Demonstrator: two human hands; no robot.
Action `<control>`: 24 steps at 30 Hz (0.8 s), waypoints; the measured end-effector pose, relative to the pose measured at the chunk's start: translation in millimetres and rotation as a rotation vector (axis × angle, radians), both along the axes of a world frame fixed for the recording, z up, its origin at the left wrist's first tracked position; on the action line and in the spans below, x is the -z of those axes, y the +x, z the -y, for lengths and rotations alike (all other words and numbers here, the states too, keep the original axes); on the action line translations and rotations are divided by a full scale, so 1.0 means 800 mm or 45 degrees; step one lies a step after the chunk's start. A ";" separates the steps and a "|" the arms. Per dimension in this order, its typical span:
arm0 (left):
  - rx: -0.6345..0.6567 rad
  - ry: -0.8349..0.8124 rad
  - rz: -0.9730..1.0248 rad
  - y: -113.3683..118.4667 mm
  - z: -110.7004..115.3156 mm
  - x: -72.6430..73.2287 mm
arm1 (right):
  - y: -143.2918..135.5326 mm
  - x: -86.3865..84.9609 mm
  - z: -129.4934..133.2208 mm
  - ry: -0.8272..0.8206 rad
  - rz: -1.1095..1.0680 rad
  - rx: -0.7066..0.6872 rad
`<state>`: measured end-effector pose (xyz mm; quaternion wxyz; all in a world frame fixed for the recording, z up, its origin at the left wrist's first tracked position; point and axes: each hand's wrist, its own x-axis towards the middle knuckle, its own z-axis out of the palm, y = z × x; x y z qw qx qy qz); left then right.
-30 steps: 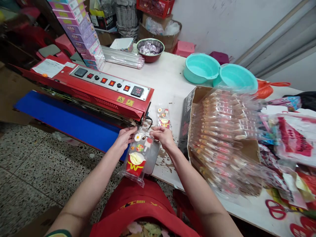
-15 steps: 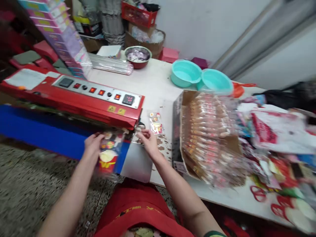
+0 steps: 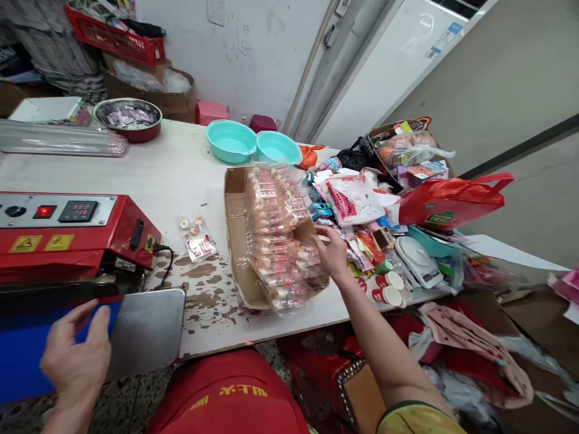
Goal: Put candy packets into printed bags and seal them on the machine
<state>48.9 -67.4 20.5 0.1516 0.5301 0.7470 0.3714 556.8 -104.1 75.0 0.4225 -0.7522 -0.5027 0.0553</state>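
Observation:
My left hand (image 3: pixel 79 349) hovers over the blue conveyor belt (image 3: pixel 25 367) of the red sealing machine (image 3: pixel 131 238), thumb and fingers apart, holding nothing. Beside it is a bare metal plate (image 3: pixel 147 334) at the belt's end. At the right edge of an open cardboard box (image 3: pixel 236 241), my right hand (image 3: pixel 332 250) has its fingers curved but slightly apart. It is close to the stacked clear-wrapped packets (image 3: pixel 275 241) in that box; whether it touches one I cannot tell. A small clear packet with food pictures (image 3: pixel 198 239) lies on the table between machine and box.
Two turquoise basins (image 3: pixel 231 141) and a metal bowl (image 3: pixel 129 117) of small sachets stand at the back. Mixed packages (image 3: pixel 353 199), a white scale (image 3: pixel 418 262), paper cups (image 3: pixel 386 295) and a red bag (image 3: pixel 452 202) crowd the right. A cable (image 3: pixel 169 265) hangs beside the machine.
The view has turned right. My right hand has moved from the machine's end to the box's right side. My left hand is now off the food-picture packet, which is out of sight.

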 end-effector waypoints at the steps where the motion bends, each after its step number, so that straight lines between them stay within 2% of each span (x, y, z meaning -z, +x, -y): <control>1: 0.007 -0.025 0.006 0.024 0.004 0.002 | 0.031 0.005 -0.007 0.000 0.084 -0.037; 4: 0.146 -0.136 0.126 0.085 0.012 0.004 | 0.096 0.019 -0.040 -0.034 0.325 -0.183; 7: 0.294 -0.193 0.160 0.125 0.020 -0.001 | 0.125 0.026 -0.077 -0.158 0.557 -0.261; 11: 0.370 -0.203 0.114 0.153 0.033 -0.010 | 0.142 0.034 -0.106 -0.344 0.704 -0.350; 13: 0.342 -0.224 0.108 0.158 0.038 -0.013 | 0.148 0.034 -0.111 -0.321 0.666 -0.435; 15: 0.324 -0.265 0.111 0.160 0.041 -0.013 | 0.148 0.023 -0.110 -0.190 0.552 -0.528; 16: 0.322 -0.279 0.114 0.160 0.041 -0.013 | 0.146 0.012 -0.108 -0.098 0.473 -0.568; 18: 0.337 -0.287 0.124 0.161 0.039 -0.014 | 0.136 -0.023 -0.103 0.090 0.288 -0.605; 21: 0.398 -0.235 0.166 0.169 0.025 -0.024 | 0.109 -0.101 -0.094 0.295 0.031 -0.562; 24: 0.498 -0.121 0.283 0.190 0.000 -0.054 | 0.069 -0.178 -0.088 0.415 -0.120 -0.510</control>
